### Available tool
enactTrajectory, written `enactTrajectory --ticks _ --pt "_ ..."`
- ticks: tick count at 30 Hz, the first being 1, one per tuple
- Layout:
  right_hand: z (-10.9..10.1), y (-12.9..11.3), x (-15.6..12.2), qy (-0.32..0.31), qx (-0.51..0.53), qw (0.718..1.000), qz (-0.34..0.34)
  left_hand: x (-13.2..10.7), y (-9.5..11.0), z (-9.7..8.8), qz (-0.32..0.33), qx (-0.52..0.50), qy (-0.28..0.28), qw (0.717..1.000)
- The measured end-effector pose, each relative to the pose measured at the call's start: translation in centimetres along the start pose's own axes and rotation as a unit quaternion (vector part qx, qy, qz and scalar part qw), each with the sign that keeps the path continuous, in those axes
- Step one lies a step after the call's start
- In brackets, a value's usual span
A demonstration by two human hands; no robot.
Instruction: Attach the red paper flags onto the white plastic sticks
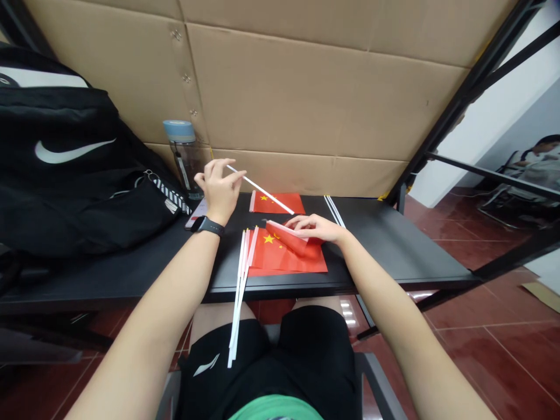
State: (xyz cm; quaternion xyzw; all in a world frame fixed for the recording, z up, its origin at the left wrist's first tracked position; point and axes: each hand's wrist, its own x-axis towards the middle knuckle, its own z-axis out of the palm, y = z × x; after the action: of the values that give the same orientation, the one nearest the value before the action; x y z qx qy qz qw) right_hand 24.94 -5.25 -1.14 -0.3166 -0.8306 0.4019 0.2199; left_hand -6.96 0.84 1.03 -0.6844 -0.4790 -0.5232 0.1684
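Observation:
My left hand [221,188], with a dark watch on the wrist, is raised above the black table and pinches one end of a white stick [266,192]. The stick slants down to the right, its far end close to my right hand [315,227]. That hand has its fingers closed on a small red flag [291,240], whose white edge sleeve is lifted. Beneath it lie red flags with yellow stars [266,256], stacked, their white sticks [238,303] jutting over the table's front edge. Another red flag [284,204] lies flat farther back.
Several white sticks [335,211] lie at the back right of the black table [394,245]. On the left are a black backpack [79,192], a bottle with a blue lid [179,131] and a phone [195,216]. Cardboard [306,99] walls the back. A person [542,157] sits at far right.

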Motion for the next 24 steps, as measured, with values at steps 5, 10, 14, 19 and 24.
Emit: enactTrajectory --ticks 5,10,14,19,24 --pt "0.5 -0.1 0.3 0.022 0.132 0.991 -0.018 -1.1 3.6 1.7 0.112 -0.008 -0.093 0.989" --pt "0.4 0.8 0.6 0.113 0.229 0.967 0.01 -2.6 5.8 2.8 0.203 -0.014 -0.178 0.963" --pt "0.3 0.5 0.6 0.15 0.101 0.983 0.021 -3.1 6.3 3.0 0.218 -0.006 -0.184 0.958" --pt "0.7 1.0 1.3 0.183 0.004 0.983 0.01 -3.0 7.5 3.0 0.212 -0.003 -0.191 0.958" --pt "-1.6 2.6 0.7 0.265 -0.079 0.96 0.034 -3.0 8.2 2.5 0.208 -0.017 -0.183 0.961"
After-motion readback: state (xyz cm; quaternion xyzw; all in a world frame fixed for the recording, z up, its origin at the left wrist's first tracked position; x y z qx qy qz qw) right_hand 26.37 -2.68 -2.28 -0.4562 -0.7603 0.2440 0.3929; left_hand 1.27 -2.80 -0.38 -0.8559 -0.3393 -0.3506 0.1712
